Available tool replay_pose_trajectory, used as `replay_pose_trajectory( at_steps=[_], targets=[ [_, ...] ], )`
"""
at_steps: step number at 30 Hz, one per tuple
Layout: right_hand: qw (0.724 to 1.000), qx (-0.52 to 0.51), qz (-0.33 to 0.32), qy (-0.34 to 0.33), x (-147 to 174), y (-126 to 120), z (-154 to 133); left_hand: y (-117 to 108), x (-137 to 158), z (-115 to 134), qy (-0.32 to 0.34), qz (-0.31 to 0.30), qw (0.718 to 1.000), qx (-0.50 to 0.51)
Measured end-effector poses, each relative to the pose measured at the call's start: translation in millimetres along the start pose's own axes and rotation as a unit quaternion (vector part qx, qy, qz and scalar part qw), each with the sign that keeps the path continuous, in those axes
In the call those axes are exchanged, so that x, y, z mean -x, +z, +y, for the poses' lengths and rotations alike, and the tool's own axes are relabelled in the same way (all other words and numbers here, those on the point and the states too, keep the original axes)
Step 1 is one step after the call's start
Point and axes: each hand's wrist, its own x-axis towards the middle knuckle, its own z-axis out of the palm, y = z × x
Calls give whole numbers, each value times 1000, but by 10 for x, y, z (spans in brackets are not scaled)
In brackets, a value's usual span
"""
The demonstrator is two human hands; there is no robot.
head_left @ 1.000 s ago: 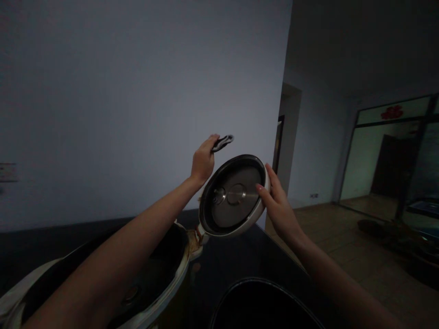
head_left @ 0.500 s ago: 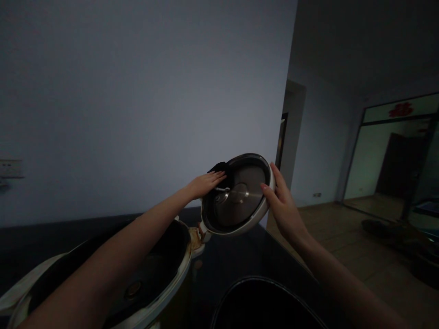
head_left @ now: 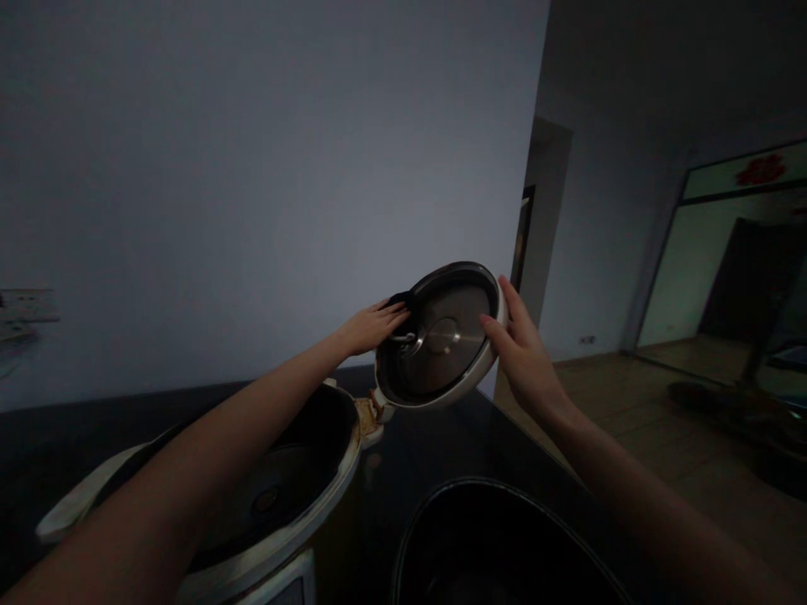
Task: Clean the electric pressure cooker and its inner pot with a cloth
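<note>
A rice cooker (head_left: 283,538) with a pale rim stands open at the lower left, its lid (head_left: 450,323) swung up on a stained hinge (head_left: 367,418). My right hand (head_left: 520,344) grips the lid's outer rim, thumb on the inner side and fingers behind. At the lid's left edge, my left hand (head_left: 377,326) presses a black cloth (head_left: 401,299) against the inside with its fingers nearly straight. Part of the cloth is hidden under those fingers. My left forearm crosses over the cooker's open body and covers some of it.
A dark inner pot (head_left: 504,538) sits beside the cooker on the black tabletop (head_left: 435,449). Behind it rises a pale wall (head_left: 283,168) with a socket (head_left: 29,304) at left. Tiled floor (head_left: 618,395) and a glass partition (head_left: 687,277) lie to the right.
My left hand and the cloth have slid a little leftward along the lid's edge. My right hand keeps its grip on the rim. The whole view has shifted slightly.
</note>
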Motion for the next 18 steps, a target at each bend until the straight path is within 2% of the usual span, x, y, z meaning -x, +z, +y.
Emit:
replay_pose_trajectory(
  at_steps=[2, 7, 12, 18],
  targets=[
    [999, -24, -1, 24, -3, 8, -12, -11, -29, 18, -4, 0, 1000, -1],
    [999, -42, -1, 24, -10, 27, -46, -52, 1, 57, -10, -10, 1000, -3],
    [999, -38, -1, 26, -11, 10, -53, -201, 111, 86, 14, -48, 999, 10],
    [1000, -9, -4, -1, 4, -5, -15, -384, 254, 247, -1, -113, 993, 29]
  ],
)
